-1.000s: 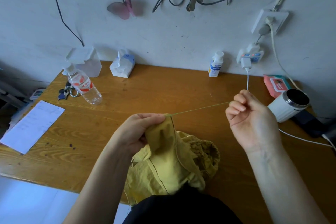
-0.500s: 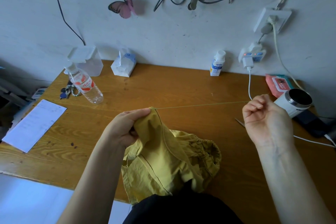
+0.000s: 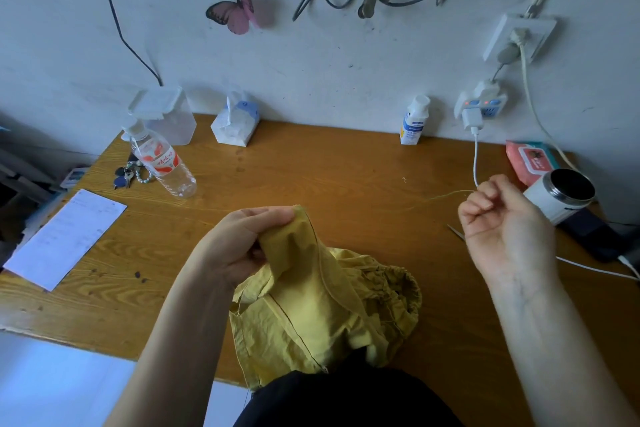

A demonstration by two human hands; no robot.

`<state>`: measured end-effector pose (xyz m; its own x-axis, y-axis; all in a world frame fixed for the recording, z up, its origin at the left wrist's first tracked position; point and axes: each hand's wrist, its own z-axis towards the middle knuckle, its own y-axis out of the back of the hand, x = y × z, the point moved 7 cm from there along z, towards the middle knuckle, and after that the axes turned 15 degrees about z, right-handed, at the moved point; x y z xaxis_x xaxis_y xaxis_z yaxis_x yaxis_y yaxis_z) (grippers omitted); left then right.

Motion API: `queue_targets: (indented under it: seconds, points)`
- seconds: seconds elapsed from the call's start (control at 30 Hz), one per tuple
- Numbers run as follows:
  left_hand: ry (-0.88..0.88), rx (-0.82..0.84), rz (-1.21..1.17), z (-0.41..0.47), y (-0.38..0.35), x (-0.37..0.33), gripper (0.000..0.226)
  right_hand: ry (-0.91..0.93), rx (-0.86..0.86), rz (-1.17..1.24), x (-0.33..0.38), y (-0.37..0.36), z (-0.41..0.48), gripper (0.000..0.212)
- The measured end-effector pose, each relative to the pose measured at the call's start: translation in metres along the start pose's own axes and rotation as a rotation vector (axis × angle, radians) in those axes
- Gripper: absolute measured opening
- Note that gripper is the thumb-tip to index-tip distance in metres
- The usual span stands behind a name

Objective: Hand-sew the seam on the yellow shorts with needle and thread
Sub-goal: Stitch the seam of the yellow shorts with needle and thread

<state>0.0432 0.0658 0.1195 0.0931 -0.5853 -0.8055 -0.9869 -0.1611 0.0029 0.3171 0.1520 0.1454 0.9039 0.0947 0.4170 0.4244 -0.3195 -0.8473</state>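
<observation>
Seen from the head camera: yellow shorts (image 3: 311, 315) bunched at the near edge of the wooden surface (image 3: 329, 166), one fold lifted and pinched in the left hand (image 3: 242, 243). Off to the right, right hand (image 3: 502, 229) clenched around a thin thread (image 3: 450, 195) running toward that fold. Needle too small to make out. Water bottle (image 3: 162, 163) and paper sheet (image 3: 65, 236) far left.

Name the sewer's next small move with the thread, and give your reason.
Probably bring the right hand back toward the yellow shorts for another stitch: the thread is already pulled far out from the edge the left hand pinches.
</observation>
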Motion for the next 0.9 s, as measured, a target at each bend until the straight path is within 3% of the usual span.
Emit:
queue_targets:
  seconds: [0.17,0.27,0.37,0.73,0.9]
  points:
    - [-0.071,0.134,0.073,-0.014,-0.021,-0.011,0.008,0.031,0.4,-0.497,-0.027,-0.033,-0.033,0.016]
    - [-0.105,0.193,0.078,-0.024,-0.033,-0.017,0.005,0.185,0.682,-0.905,-0.041,-0.053,-0.061,0.012]
    - [-0.128,0.221,0.066,-0.033,-0.041,-0.022,0.01,0.313,0.882,-1.165,-0.053,-0.064,-0.083,0.01]
    - [-0.173,0.263,0.054,-0.047,-0.052,-0.034,0.012,0.403,0.979,-1.32,-0.056,-0.069,-0.093,0.011]
    - [-0.173,0.268,0.091,-0.047,-0.052,-0.035,0.007,0.284,0.946,-1.331,-0.058,-0.063,-0.085,0.014]
